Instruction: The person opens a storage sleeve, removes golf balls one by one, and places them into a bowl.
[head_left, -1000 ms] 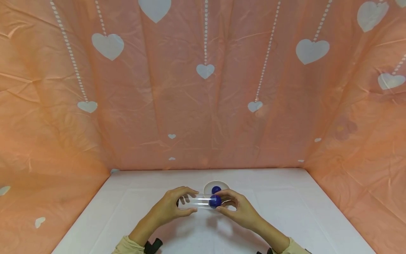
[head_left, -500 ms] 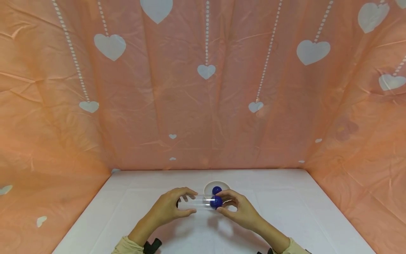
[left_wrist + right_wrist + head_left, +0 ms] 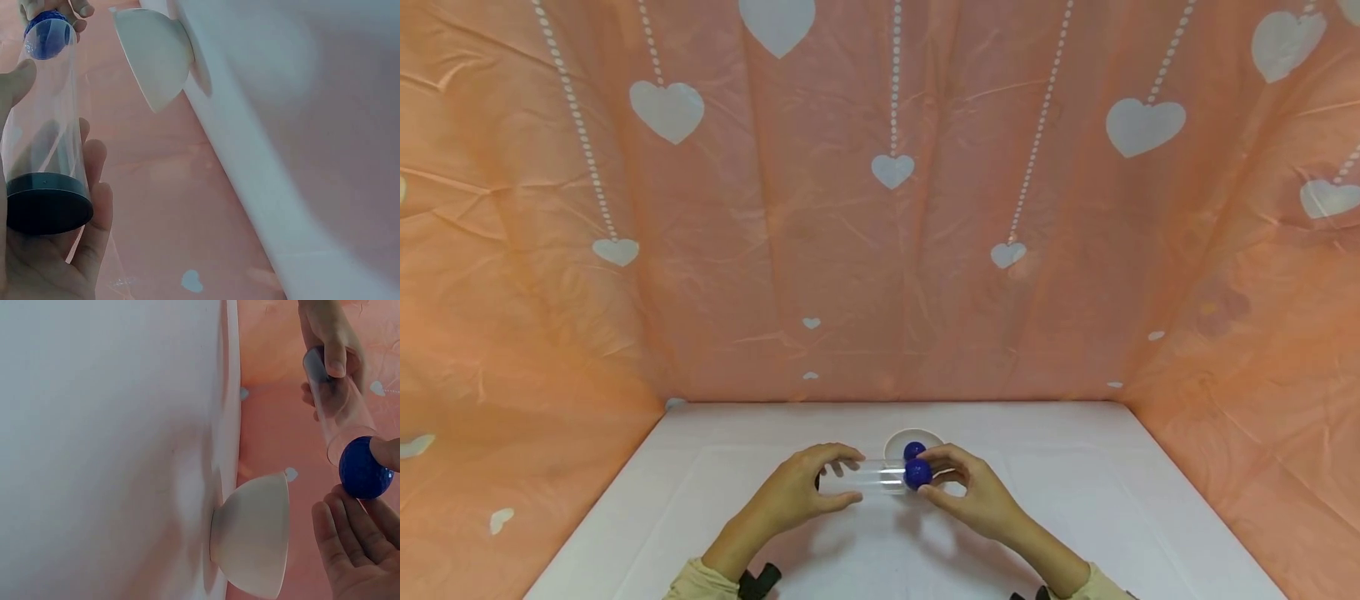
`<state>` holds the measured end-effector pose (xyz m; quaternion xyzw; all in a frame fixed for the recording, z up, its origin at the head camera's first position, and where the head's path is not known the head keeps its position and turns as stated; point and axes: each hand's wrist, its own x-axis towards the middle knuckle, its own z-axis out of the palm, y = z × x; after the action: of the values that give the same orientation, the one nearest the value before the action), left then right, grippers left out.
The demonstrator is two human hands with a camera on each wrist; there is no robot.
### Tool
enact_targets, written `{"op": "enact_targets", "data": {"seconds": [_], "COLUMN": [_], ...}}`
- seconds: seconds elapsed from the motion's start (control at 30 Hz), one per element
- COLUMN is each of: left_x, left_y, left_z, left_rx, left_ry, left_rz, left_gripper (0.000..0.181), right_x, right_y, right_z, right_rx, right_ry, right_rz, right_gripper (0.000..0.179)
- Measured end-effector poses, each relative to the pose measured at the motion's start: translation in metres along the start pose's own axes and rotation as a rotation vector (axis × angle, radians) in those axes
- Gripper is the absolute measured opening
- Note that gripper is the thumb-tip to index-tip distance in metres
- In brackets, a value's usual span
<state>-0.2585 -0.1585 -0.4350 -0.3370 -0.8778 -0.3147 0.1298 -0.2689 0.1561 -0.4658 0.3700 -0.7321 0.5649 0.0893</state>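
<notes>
My left hand [image 3: 805, 483] grips a clear plastic tube [image 3: 876, 477], fingers on one side and thumb on the other. The tube lies level above the table, its black end cap [image 3: 49, 203] towards my left palm. At the open right end, my right hand [image 3: 973, 493] pinches a blue golf ball [image 3: 364, 467] with a dimpled surface between thumb and fingers. The ball sits right at the tube's mouth, most of it outside the rim in the right wrist view. Behind the hands, a second blue ball [image 3: 913, 450] rests in a white bowl [image 3: 895, 440].
A white cloth [image 3: 737, 433] covers the table. Orange sheeting [image 3: 880, 275] with white hearts hangs at the back and both sides. The bowl [image 3: 156, 56] stands just beyond the tube and the right hand.
My right hand and the ball have shifted slightly right, so the ball has come out from inside the tube's end to its mouth. The left hand and tube have barely moved.
</notes>
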Motion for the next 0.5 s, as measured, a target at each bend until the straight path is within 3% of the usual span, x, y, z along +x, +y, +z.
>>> {"op": "enact_targets", "data": {"seconds": [0.5], "left_x": [-0.003], "left_y": [-0.001], "left_z": [0.0], "left_rx": [0.02], "left_ry": [0.016], "left_rz": [-0.01], "left_gripper": [0.044], "right_x": [0.004], "right_y": [0.008], "right_z": [-0.016], "right_rx": [-0.072], "right_ry": [0.046], "right_rz": [0.024], "right_gripper": [0.038]}}
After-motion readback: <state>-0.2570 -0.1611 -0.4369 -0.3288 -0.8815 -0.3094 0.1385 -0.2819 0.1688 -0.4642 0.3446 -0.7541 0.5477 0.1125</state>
